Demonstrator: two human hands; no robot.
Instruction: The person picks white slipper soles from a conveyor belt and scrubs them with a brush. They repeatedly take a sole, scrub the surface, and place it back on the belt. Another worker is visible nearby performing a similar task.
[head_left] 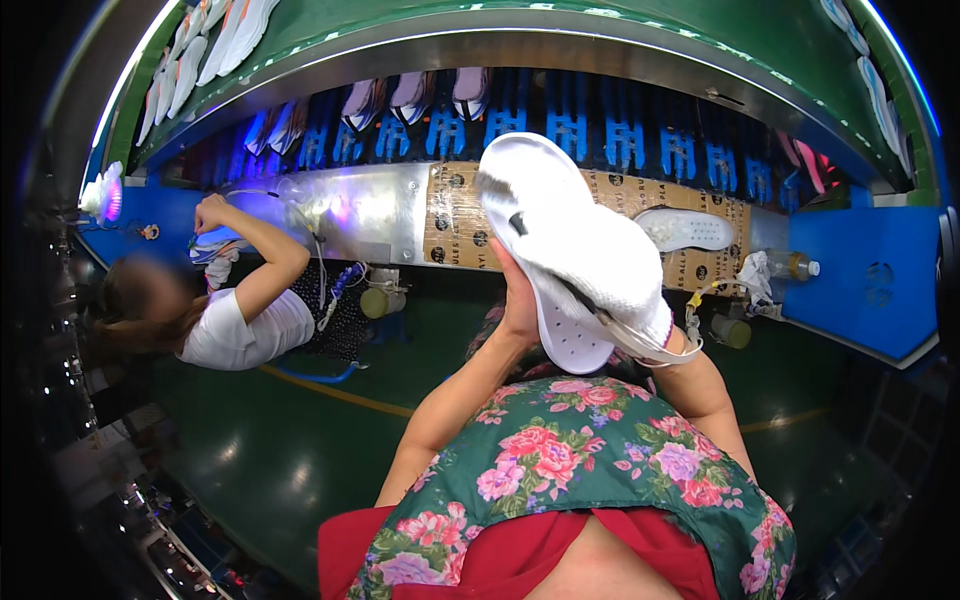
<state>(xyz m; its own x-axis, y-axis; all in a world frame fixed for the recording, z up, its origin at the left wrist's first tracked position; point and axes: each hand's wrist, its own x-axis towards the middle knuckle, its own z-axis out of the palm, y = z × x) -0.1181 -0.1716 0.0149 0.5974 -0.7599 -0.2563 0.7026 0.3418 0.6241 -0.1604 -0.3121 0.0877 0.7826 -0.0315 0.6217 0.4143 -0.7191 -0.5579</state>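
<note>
Clamping the sole in the left hand, beneath the white-covered right hand; cannot tell what the latter grips. Seemingly working over the sole's face; next, probably needing a firm left hold and even right-hand pressure.

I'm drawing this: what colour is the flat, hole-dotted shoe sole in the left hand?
The shoe sole is white, clearest in the head view.

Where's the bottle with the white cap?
In the head view, the bottle is on the right, beside the crumpled white wad and blue panel.
</note>
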